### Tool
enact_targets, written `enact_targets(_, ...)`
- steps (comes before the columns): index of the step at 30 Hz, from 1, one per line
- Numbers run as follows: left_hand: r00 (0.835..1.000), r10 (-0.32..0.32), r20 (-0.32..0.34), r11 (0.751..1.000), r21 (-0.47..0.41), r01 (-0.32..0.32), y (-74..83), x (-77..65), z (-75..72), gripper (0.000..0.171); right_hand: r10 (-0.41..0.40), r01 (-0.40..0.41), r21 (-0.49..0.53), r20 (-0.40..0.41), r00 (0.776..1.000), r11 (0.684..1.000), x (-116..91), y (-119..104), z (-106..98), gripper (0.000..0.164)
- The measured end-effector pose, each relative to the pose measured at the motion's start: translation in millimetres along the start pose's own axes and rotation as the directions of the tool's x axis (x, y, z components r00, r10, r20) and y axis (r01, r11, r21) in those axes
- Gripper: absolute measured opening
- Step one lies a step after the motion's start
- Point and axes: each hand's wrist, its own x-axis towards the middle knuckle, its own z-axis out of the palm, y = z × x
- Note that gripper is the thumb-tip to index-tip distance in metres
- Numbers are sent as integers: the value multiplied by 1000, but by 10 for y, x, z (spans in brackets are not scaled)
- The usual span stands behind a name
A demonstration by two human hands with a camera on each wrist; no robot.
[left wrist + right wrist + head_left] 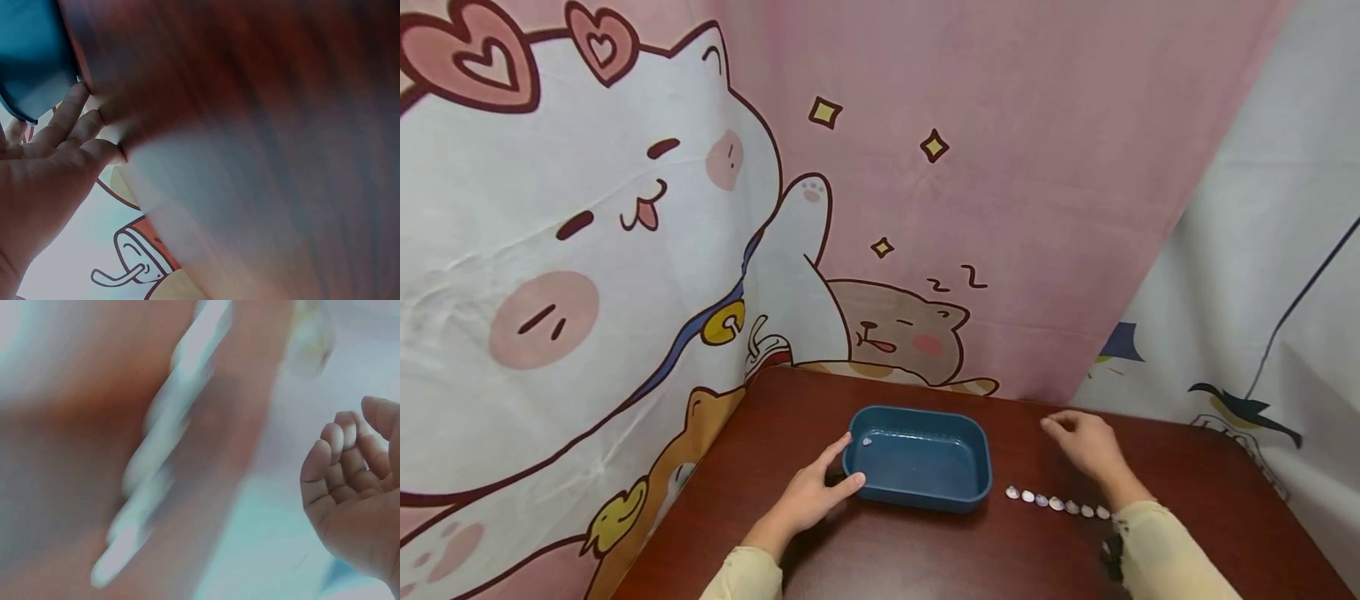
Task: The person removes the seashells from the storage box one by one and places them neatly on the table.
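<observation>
A dark blue rectangular basin (pixel 925 498) stands on the table, with one small pale shell (pixel 867 442) inside near its left end. My left hand (pixel 811 493) touches the basin's left end, thumb at the front corner and fingers stretched along the side. In the left wrist view, some fingertips of that hand (pixel 53 162) reach down to the tabletop. To the right of the basin lies a row of several small whitish shells (pixel 1056 504). Beyond this row my right hand (pixel 1088 446) hovers, fingers loosely curled; the right wrist view shows nothing in its palm (pixel 356 506).
The reddish-brown table (pixel 925 558) meets a cartoon-printed cloth (pixel 1037 208) at the back and sides. A dark object (pixel 1112 557) sits at my right wrist, beside the sleeve. In the right wrist view the shell row (pixel 156 444) is blurred.
</observation>
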Motion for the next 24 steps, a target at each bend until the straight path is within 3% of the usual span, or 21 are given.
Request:
enact_targets(2,1000,2,-4,1000,0,-2,-1,-2,-7,83,-144,144,18,3,990,989,128,-532,249,29)
enact_targets(5,1000,6,-4,1000,-5,-6,9,-2,-11,82,-301,298,43,140,943,954,245,-1241,631,21)
enact_targets(9,1000,18,16,1000,-4,-18,29,9,-9,81,-354,384,-16,354,866,923,286,-1831,1120,30)
enact_targets(11,999,31,27,1000,-3,-31,36,17,-8,81,-344,413,-94,403,848,906,302,-1965,1337,33)
enact_targets(13,999,41,35,999,-1,-41,43,21,-12,81,-334,428,-163,409,849,889,320,-2038,1513,34)
enact_targets(16,998,52,35,999,2,-52,46,20,-20,79,-316,425,-244,382,869,872,341,-2117,1690,32)
enact_targets(24,998,54,35,998,10,-55,-1,-28,-39,79,-301,406,-348,318,899,845,351,-2216,1966,20)
